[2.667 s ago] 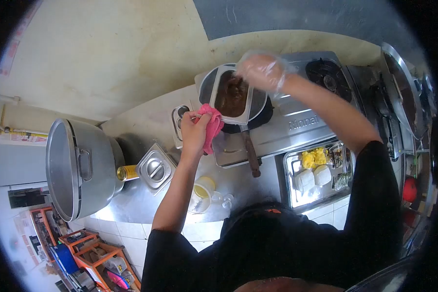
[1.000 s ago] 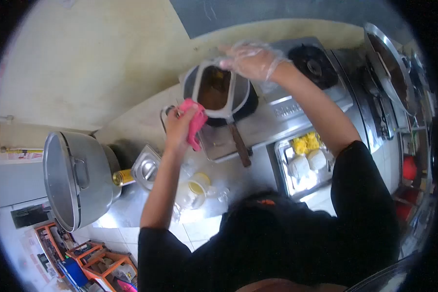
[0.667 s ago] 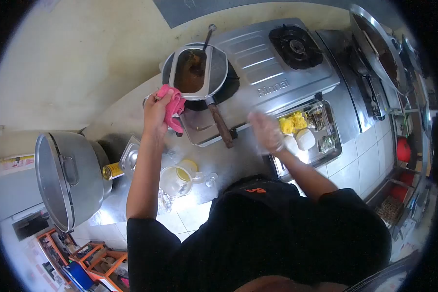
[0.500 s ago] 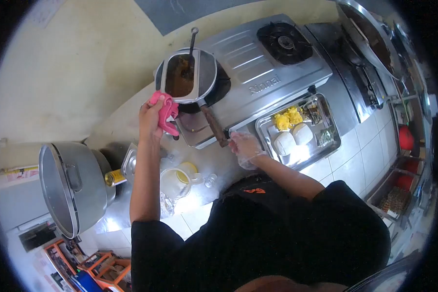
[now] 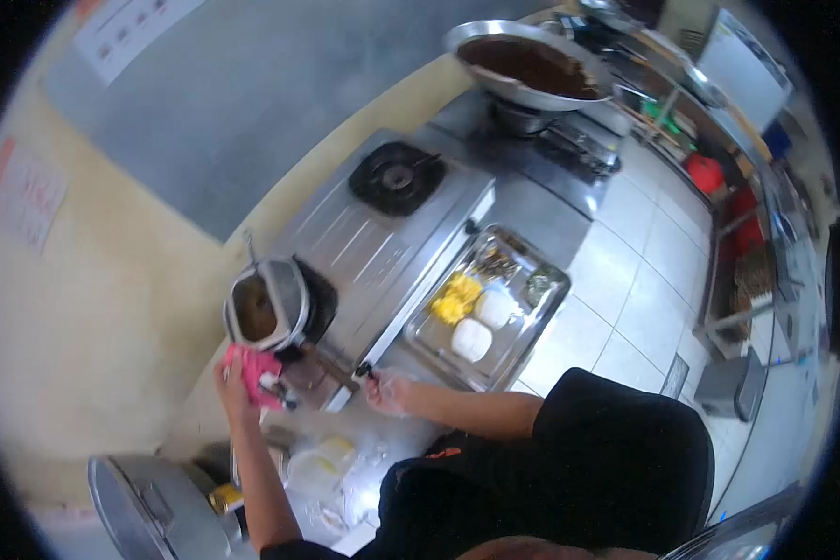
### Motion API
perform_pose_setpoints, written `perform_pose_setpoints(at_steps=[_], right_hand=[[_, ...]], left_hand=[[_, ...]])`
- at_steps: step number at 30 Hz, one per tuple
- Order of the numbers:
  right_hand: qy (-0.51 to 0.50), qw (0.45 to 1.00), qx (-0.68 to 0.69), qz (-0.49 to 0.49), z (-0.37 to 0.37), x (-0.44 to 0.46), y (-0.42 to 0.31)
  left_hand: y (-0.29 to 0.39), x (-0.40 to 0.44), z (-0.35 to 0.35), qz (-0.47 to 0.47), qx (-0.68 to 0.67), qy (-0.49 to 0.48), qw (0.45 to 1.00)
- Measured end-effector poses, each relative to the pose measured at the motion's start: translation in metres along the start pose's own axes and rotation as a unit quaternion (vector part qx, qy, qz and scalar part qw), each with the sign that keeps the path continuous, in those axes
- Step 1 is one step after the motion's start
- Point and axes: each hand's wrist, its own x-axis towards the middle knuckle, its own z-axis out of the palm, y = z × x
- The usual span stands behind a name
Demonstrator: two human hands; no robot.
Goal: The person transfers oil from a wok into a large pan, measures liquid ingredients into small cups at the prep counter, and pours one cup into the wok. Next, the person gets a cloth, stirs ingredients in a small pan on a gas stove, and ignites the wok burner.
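My left hand (image 5: 233,378) grips a pink cloth (image 5: 258,371) at the near side of a metal container (image 5: 285,338) of brown liquid. That container sits in a pan on the left burner, with a ladle handle (image 5: 249,246) rising from it. A brown pan handle (image 5: 334,371) points toward my right side. My right hand (image 5: 387,392), in a clear plastic glove, has its fingers closed at a black stove knob (image 5: 364,370) on the front edge. Motion blurs both hands somewhat.
A metal tray (image 5: 481,381) with yellow shreds, two white rounds and packets lies on the right. Behind are a second burner (image 5: 397,177) and a wide wok (image 5: 532,70). A big pot (image 5: 145,509) and a plastic jug (image 5: 313,473) stand at lower left.
My view has swung right, so the stove and container appear lower and further left. My right hand has moved from the handle's end to the stove knob. The cloth stays in my left hand.
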Motion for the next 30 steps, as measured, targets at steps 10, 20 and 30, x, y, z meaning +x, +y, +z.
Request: perform_pose_setpoints(at_steps=[10,20,30], right_hand=[[-0.047,0.884,-0.462,0.055,-0.018,-0.248,-0.065],[0.057,0.863,-0.464,-0.191,-0.167,-0.525,-0.275],[0.224,0.716,-0.577,-0.323,-0.276,-0.706,-0.517]], left_hand=[[0.059,-0.063,-0.003,0.216,0.344,0.192,0.893],[0.082,-0.265,0.291,0.238,0.174,0.138,0.945],[-0.094,-0.284,0.62,0.103,0.176,-0.229,0.952]])
